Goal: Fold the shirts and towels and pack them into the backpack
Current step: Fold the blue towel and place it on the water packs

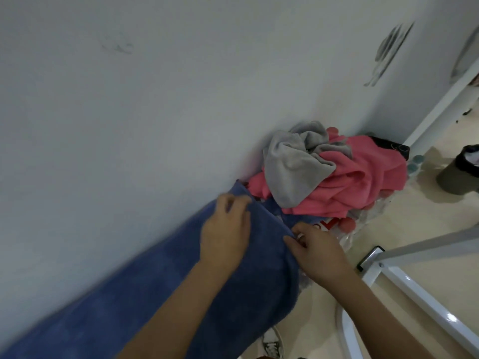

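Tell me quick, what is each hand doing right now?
Left hand: grips the blue towel.
Right hand: pinches the same towel's edge.

A pale wall (129,112) marked with dark scuffs (388,50) meets a glossy beige floor (324,301). A white metal frame (404,288) stands at right, with a dark bin (464,164) beyond it, in soft light.

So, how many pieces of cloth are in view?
3: a blue towel along the wall, a grey cloth farther back, a pink cloth under it. Others may be hidden.
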Action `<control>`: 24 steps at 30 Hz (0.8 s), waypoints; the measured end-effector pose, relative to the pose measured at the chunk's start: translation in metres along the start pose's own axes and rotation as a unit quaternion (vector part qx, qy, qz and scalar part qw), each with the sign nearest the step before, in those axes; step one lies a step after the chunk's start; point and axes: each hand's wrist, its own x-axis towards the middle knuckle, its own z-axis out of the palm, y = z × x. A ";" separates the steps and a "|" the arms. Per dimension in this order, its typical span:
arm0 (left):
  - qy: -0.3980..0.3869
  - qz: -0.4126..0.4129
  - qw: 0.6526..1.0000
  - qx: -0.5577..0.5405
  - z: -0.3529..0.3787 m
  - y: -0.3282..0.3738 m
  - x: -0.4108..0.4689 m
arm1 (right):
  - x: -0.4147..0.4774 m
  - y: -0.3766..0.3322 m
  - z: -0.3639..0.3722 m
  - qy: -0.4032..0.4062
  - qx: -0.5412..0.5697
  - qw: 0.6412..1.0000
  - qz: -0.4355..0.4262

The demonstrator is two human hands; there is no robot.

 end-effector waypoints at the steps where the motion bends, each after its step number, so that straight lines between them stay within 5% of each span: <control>1: -0.036 -0.003 0.997 -0.064 -0.004 0.021 -0.017 | 0.002 0.000 0.000 -0.005 0.008 1.000 0.009; 5: -0.201 -0.103 0.952 -0.205 0.002 0.072 -0.062 | 0.012 -0.006 -0.008 -0.061 0.161 0.982 0.072; 8: -0.195 -0.180 0.923 -0.277 0.009 0.075 -0.061 | 0.014 -0.011 -0.014 -0.098 0.227 0.965 0.085; 13: -0.130 -0.276 0.911 -0.278 0.013 0.072 -0.054 | 0.018 -0.018 -0.022 -0.159 0.183 0.968 0.069; 18: -0.090 -0.280 0.904 -0.311 0.014 0.066 -0.061 | 0.021 -0.020 -0.022 -0.088 0.060 0.994 0.023; 24: -0.108 -0.306 0.865 -0.383 0.001 0.067 -0.078 | 0.041 -0.046 -0.009 -0.138 0.164 0.977 -0.014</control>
